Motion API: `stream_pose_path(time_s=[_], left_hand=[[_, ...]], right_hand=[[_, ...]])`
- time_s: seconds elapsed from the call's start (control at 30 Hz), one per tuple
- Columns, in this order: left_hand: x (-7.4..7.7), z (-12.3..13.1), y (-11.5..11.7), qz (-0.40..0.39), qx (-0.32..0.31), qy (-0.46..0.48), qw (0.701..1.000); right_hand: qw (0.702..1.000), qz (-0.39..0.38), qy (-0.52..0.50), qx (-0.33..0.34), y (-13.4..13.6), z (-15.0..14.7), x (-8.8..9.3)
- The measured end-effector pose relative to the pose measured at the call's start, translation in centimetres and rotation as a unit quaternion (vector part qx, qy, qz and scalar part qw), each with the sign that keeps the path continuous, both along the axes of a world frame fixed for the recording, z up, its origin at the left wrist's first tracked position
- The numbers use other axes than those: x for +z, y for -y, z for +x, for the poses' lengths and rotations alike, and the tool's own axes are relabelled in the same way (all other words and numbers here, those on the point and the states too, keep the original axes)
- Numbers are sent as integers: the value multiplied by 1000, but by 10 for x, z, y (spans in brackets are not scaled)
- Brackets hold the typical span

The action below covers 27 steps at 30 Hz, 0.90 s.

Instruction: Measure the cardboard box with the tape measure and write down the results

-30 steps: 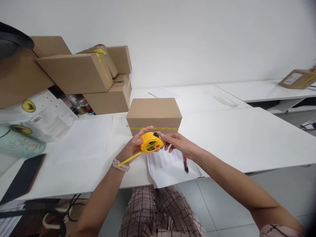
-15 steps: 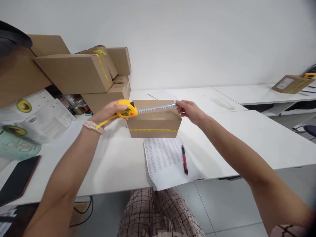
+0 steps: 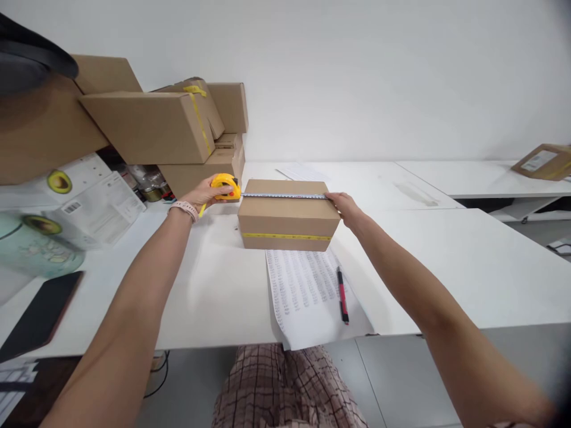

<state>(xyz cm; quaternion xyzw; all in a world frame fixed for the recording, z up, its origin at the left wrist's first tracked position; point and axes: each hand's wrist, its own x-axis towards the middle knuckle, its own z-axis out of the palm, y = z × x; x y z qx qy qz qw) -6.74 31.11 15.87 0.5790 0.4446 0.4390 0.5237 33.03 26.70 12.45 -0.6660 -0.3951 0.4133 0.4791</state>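
A brown cardboard box point(image 3: 289, 209) with a yellow strip along its front stands on the white table, partly over a printed sheet point(image 3: 303, 291). My left hand point(image 3: 206, 194) is closed around a yellow tape measure point(image 3: 226, 186) just left of the box. The pulled-out blade point(image 3: 285, 195) runs straight across the box's top. At the box's right edge my right hand point(image 3: 342, 207) pinches the blade's end, fingers against the cardboard. A red and black pen point(image 3: 342, 295) rests on the sheet.
Several cardboard boxes point(image 3: 143, 128) are stacked at the left, above white cartons with avocado pictures point(image 3: 93, 202). A dark flat phone-like slab point(image 3: 42, 312) and a mint-green container point(image 3: 40, 246) sit at the left. Another box point(image 3: 542, 161) stands far right.
The blade, slanted upward to the right before, now lies level across the box top. My right hand has come down onto the box's right edge. The view has shifted slightly.
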Motion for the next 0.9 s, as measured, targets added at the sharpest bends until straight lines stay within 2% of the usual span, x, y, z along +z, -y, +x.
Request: stream_pose_path(time_s=[0.1,0.2,0.33,0.43,0.53,0.63,0.73,0.8,0.83,0.9], left_hand=[[-7,4,-7,7,23,20,1000],[-12,4,-12,15,8,38,999],[-14,-1,-11,24,-31,39,998],[-14,-4,-10,19,-32,24,999],[-12,-2,-9,15,-25,13,999],[2,3,-4,21,8,-18,1000],[24,12,21,57,50,-50,996],[32,24,57,80,56,-39,994],[32,33,79,74,46,-31,996],[20,55,129,58,35,7,998]], right_hand=[[997,-36,-65,0,1,1,-1],[994,-58,-88,23,3,5,0],[994,-75,-72,46,2,11,6],[994,-84,-39,54,2,14,9],[996,-75,-12,55,4,14,12],[997,-70,21,35,6,14,22],[997,-20,76,-10,-2,12,39],[995,61,81,-26,-12,6,51],[991,103,77,-26,-18,0,55],[983,162,87,-2,-28,-16,59]])
